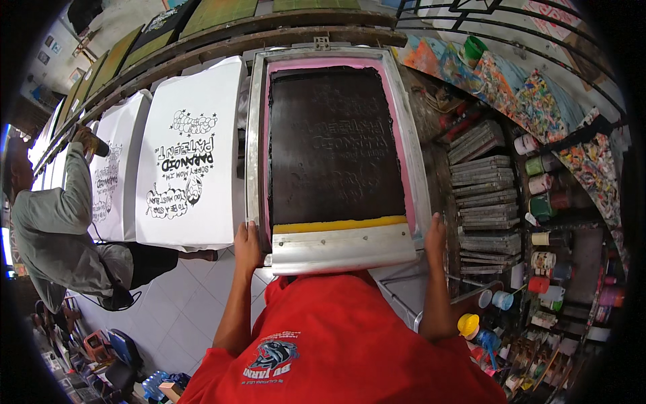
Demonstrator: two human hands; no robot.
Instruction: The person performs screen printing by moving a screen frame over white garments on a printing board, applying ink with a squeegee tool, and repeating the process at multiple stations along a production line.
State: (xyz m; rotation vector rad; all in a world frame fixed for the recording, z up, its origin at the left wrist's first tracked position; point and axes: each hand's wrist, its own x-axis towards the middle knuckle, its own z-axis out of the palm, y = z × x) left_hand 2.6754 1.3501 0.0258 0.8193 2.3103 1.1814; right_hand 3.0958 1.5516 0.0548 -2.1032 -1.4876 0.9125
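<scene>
A screen-printing frame (416, 149) with silvery bars lies in front of me. Its pink-edged mesh is spread with black ink (323, 121), and faint lettering shows through. Across the near end of the mesh rests a wide metal squeegee (343, 250) with a yellow blade against the ink. My left hand (248, 246) grips the near left side of the frame, its fingertips partly hidden. At the near right side, my right hand (435, 236) is closed around the frame's edge. Neither hand touches the squeegee's middle.
White printed shirts (192, 155) lie on boards to the left. A person in a grey top (57, 209) holds a dark tool (97, 143) over one. Stacked frames (484, 195) and paint tubs (540, 284) stand on the right. A wooden rail (269, 27) runs behind.
</scene>
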